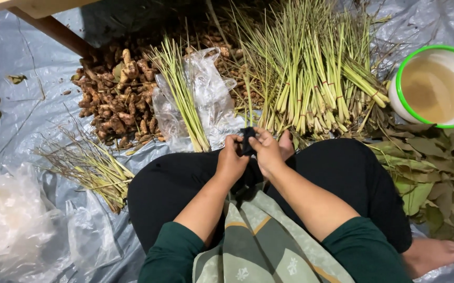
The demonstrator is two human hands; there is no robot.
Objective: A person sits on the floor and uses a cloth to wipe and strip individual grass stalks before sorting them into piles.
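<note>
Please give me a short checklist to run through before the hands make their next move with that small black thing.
1. Small black object pinched by both hands: ok.
2. Left hand grip on it: ok.
3. Right hand grip on it: ok.
4. What the black object is: cannot tell.
5. Lemongrass bundles lying close ahead: ok.
6. White bucket upright, apart from the hands: ok.

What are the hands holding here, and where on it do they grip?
Both hands pinch one small black item between them: the left hand at its lower left edge, the right hand at its right side. What the item is cannot be told.
</note>
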